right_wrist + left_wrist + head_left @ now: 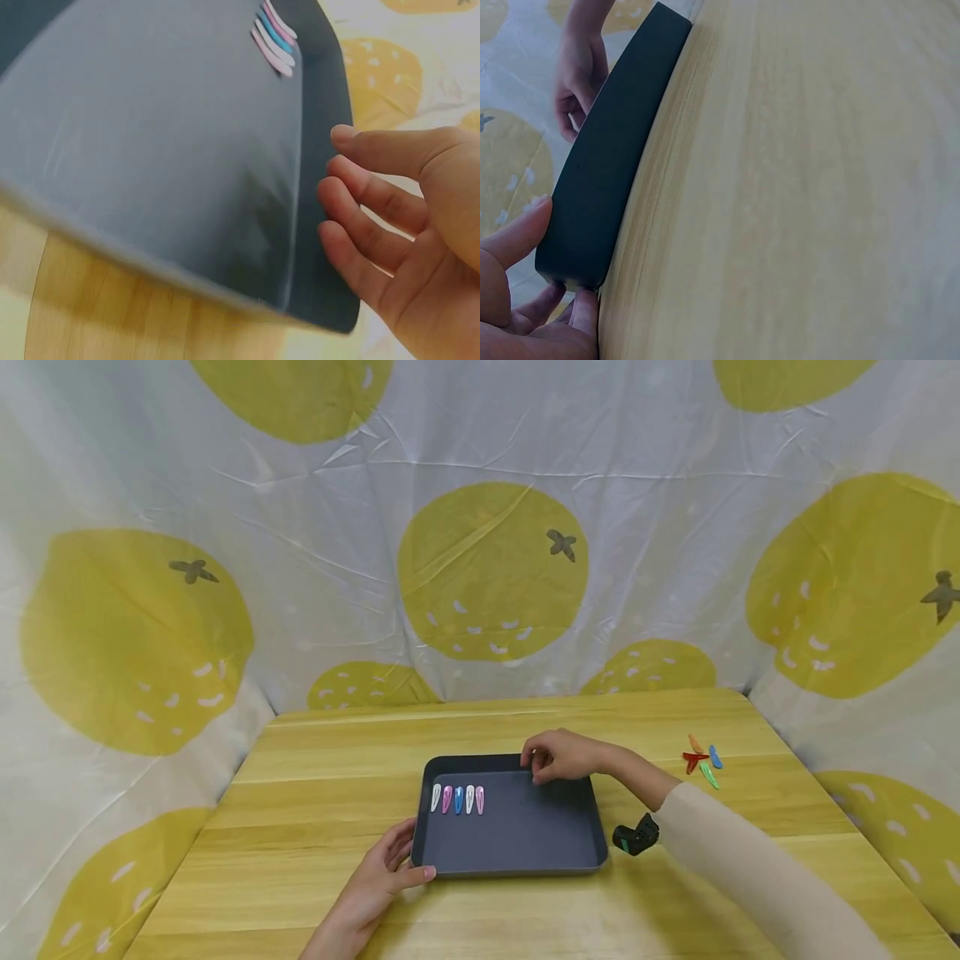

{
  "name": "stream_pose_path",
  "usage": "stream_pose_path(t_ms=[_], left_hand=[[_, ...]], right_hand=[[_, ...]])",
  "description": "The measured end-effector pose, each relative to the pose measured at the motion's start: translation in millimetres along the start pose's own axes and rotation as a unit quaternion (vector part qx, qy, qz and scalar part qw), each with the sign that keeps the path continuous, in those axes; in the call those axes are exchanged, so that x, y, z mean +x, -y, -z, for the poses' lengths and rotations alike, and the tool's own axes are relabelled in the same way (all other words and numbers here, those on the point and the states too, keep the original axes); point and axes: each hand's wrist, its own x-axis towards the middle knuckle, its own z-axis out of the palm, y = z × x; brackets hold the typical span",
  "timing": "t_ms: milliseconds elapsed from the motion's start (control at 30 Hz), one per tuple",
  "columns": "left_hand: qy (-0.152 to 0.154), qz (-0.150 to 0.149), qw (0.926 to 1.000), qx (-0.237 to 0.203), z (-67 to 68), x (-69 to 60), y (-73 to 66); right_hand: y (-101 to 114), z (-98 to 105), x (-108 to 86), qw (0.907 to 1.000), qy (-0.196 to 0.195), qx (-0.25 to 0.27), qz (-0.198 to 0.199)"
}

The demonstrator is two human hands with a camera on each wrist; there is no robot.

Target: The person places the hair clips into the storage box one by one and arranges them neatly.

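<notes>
- Gripping the dark tray (525, 843) at its near left corner: left hand (375, 872), thumb along the near side, other fingers bent against the left side; left wrist view shows thumb at the rim and fingertips low on the corner.
- Tray extends right of and beyond the left hand, on the wooden table (300, 827).
- Right hand (564, 756): over the tray's far side, right of centre; fingers loosely bent and spread apart in the right wrist view, nothing seen in its grasp. Contact with the far wall: cannot tell.
- Row of five hair clips (459, 800): inside the tray, left of the right hand and just beyond and right of the left hand. Order from left: white, pink, blue, white, pink; side by side, roughly parallel.
- Right of the right hand, well apart, a loose cluster on the table: orange clip (696, 744), red clips (693, 759) (count unclear), blue clip (716, 757), green clip (708, 775).
- Black object (634, 835): nearer the person than the right hand, just beside the pale sleeve (750, 868).
- Lemon-print cloth (660, 568): beyond both hands.
</notes>
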Motion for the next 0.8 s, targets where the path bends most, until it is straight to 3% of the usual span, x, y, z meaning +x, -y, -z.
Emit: stream_pose_path(t_ms=[467, 800], left_hand=[[0.0, -0.003, 1.0, 0.001, 0.6, 0.0, 0.2], [0.0, -0.002, 1.0, -0.003, 1.5, 0.1, 0.3]], right_hand=[[-15, 18, -33.7, 0.999, -0.029, 0.023, -0.024], [-21, 30, -52.7, 0.996, -0.048, 0.044, -0.062]])
